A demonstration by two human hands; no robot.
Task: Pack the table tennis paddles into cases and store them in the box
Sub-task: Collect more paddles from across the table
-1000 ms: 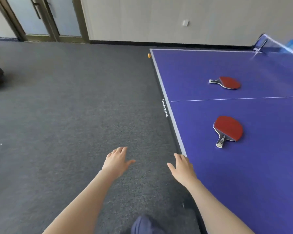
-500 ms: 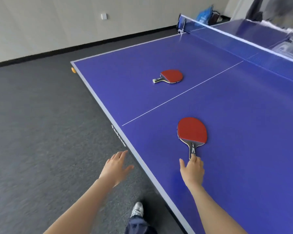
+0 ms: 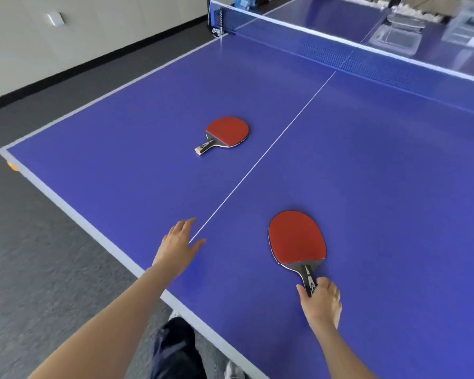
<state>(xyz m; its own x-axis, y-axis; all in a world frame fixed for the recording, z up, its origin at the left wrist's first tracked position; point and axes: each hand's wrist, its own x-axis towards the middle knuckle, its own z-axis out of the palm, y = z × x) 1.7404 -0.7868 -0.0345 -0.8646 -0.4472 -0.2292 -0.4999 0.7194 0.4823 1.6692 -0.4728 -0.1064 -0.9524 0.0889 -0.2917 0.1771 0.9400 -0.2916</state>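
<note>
right hand [image 3: 322,302]: its thumb and fingers curl round the end of the handle of the near paddle [image 3: 297,237].
near paddle: it lies flat on the blue table [image 3: 381,187], red side up, just right of the white line [image 3: 257,162]. Its handle points at the person.
left hand [image 3: 178,246]: open, fingers spread, holding nothing. It is over the near edge of the table, by the end of the white line. I cannot tell if it touches the table.
far paddle [image 3: 227,131]: flat, red side up, left of the white line, well apart from both hands.
net [image 3: 367,58]: runs across the far side of the table.
clear boxes [image 3: 397,36]: behind the net, far right, blurry.
orange ball [image 3: 12,166]: peeks out by the table's left corner.
</note>
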